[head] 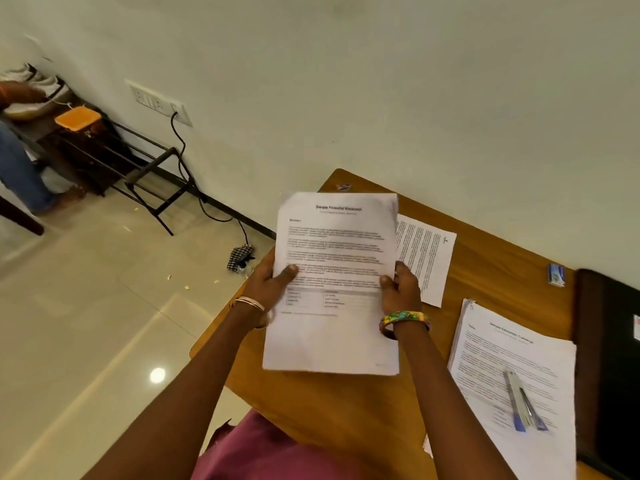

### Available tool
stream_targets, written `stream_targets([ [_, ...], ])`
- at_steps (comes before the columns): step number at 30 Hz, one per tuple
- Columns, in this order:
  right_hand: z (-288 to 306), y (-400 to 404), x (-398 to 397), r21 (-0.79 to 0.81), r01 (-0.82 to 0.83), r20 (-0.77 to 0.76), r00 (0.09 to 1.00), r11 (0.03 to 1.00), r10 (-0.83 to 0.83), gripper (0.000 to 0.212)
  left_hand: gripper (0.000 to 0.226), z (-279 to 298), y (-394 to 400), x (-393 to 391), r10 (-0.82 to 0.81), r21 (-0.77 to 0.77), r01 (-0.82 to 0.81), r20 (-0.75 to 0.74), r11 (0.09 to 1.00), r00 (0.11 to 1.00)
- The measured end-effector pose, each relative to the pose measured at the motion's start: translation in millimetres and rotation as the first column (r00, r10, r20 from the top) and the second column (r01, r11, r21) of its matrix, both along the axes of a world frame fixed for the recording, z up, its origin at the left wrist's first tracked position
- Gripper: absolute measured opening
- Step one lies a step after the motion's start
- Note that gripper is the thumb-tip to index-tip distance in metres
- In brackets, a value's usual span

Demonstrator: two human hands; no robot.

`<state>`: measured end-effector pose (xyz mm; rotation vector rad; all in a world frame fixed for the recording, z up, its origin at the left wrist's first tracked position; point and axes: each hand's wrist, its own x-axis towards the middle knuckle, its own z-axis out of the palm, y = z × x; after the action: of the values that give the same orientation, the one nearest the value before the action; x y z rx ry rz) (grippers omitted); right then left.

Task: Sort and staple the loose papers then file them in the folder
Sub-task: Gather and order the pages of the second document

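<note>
Held papers: a sheaf of printed papers is lifted clear of the surface, its front page facing the person, a bold heading at the top and a small table lower down; the print is too blurred to read.
Left hand: the left hand grips the sheaf's left edge, thumb across the front, fingers behind; thin bangles sit on that wrist.
Right hand: the right hand clamps the right edge the same way, thumb on the front; a bright patterned bangle circles the wrist.
Single sheet: one printed sheet lies flat on the surface just behind the held sheaf, partly hidden by it.
Second stack: another stack of papers lies to the right, near the front edge of the surface.
Stapler: a slim grey and blue stapler rests on top of that stack.
Staple box: a small blue and white box sits farther back, close to the wall.
Folder: a black folder lies at the far right, beside the second stack.
Surface: a wooden surface with a rounded corner stands against a pale wall.
Room: tiled floor on the left, a black cable trailing from a wall socket, a dark metal rack beyond.
</note>
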<state>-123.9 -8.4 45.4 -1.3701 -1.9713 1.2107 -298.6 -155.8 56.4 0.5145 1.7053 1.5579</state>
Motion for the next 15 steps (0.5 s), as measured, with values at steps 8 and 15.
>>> stream_targets([
  [8,-43,-2,1,-0.389,-0.096,0.175,0.969,0.916,0.176,0.031,0.022,-39,-23,-4,0.076,-0.484,0.090,0.313,0.870,0.947],
  [15,-36,36,-29,-0.067,0.075,0.489,0.872,0.995,-0.032,0.042,0.029,-37,-29,-20,0.294,-0.393,-0.251,0.053,0.885,0.954],
])
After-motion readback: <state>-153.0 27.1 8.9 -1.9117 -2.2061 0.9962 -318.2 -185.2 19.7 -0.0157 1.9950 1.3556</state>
